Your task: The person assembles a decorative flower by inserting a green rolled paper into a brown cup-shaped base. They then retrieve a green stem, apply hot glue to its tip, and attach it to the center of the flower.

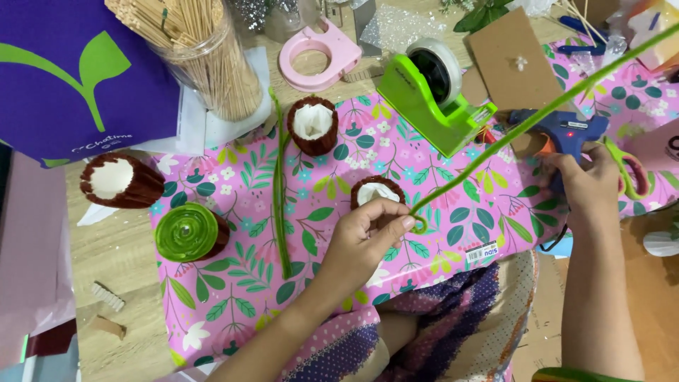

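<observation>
My left hand [364, 233] pinches the curled end of a long fuzzy green pipe cleaner [537, 117], which runs up toward the far right corner of the worktop [120, 247]. My right hand [587, 184] closes on the blue glue gun [562, 131] at the right edge.

Progress, as judged: one brown corrugated cup [192, 233] already carries a finished green coil top; three cups [120, 182], [312, 124], [375, 194] show only white paper lining. A second green stem [279, 191] lies straight on the pink floral wrapping paper [453, 212], uncoiled.
</observation>
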